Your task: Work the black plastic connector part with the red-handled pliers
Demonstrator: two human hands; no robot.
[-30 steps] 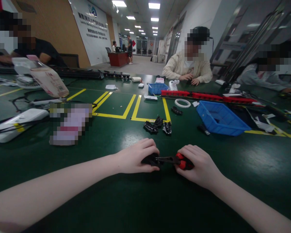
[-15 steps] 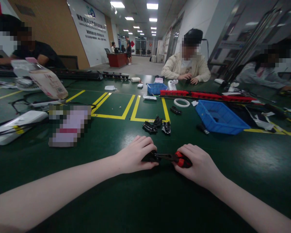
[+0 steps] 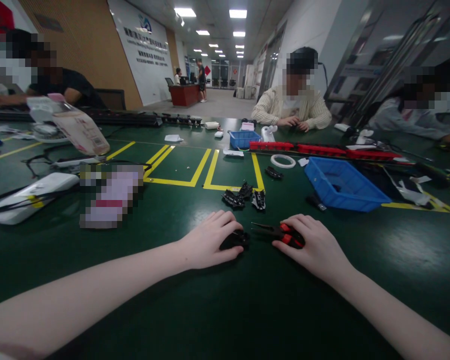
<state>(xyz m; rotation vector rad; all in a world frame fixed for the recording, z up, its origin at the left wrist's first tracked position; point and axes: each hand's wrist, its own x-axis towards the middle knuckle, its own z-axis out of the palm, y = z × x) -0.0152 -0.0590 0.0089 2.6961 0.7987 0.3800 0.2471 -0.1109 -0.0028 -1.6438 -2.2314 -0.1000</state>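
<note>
Since the earlier frame, the red-handled black-nosed pliers [image 3: 281, 233] have parted from the small black plastic part [image 3: 235, 239]; a gap now shows between nose tip and part. My right hand [image 3: 315, 245] is curled over the pliers' handles, gripping them. Their long axis runs nine to three o'clock, nose toward nine. My left hand [image 3: 210, 240] is cupped over the part, fingers bent, pinning it to the green table mat [image 3: 210, 310]; it is the nearer hand. At twelve o'clock lies a cluster of black plastic pieces [image 3: 243, 196]. At two o'clock, the large blue plastic bin [image 3: 345, 185]; contents cannot be told.
</note>
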